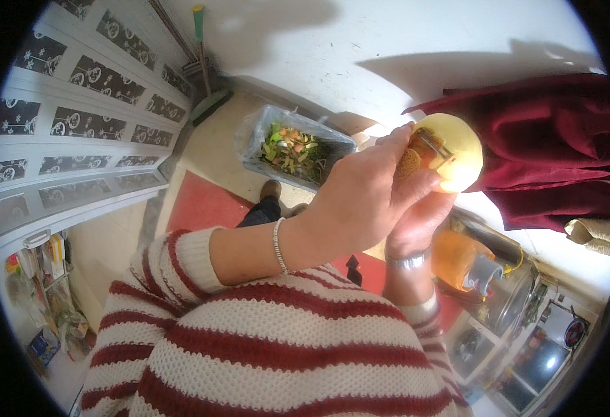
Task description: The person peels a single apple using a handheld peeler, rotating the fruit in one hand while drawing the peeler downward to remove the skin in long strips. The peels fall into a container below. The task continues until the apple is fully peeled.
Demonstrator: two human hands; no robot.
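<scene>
A pale yellow, round peeled fruit or vegetable point(458, 156) is brightly lit at the upper right. My left hand point(370, 193), with a beaded bracelet at the wrist, grips a peeler point(430, 146) with a yellow-brown body, its metal blade against the near side of the round piece. From below, my right hand point(425, 219), a metal-banded watch on its wrist, supports the piece; most of its fingers are hidden. To the left of the hands, a plastic-lined bin point(253, 161) on the floor holds vegetable peelings and green scraps point(289, 148).
My shoe point(271, 192) is near the bin, beside a red mat point(206, 203). A green broom point(211, 107) leans by the wall and a patterned panelled door point(91, 120). Dark red cloth point(555, 135) hangs at right, above an orange container point(456, 258) and kitchen things.
</scene>
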